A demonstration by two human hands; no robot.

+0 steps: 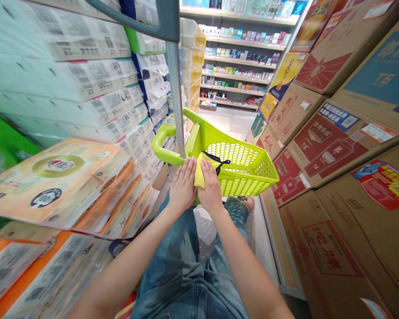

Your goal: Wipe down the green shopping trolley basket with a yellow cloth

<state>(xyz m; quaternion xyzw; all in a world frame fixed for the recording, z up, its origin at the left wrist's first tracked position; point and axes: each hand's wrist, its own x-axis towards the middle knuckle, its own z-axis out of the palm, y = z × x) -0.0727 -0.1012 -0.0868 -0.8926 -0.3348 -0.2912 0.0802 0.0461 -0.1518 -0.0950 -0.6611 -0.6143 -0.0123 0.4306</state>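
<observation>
A lime-green shopping basket (249,184) with perforated sides and a long grey pull handle (178,102) stands in front of me, tilted in view. My left hand (183,184) rests on its near rim by the handle's base, fingers stretched out together, next to the cloth. Beside it, my right hand (211,186) holds a folded yellow cloth (201,166) against the same rim, fingers over it. A black strap or cord with a small loop (224,162) sticks out beyond the cloth; what it belongs to is partly hidden. The fingertips of both hands point away from me.
Stacked cardboard cartons (332,146) line the right side. Wrapped packs (96,84) pile up on the left, with an orange-and-white pack (86,173) close to my left arm. Shelves of small boxes (242,53) stand at the far end of the narrow aisle.
</observation>
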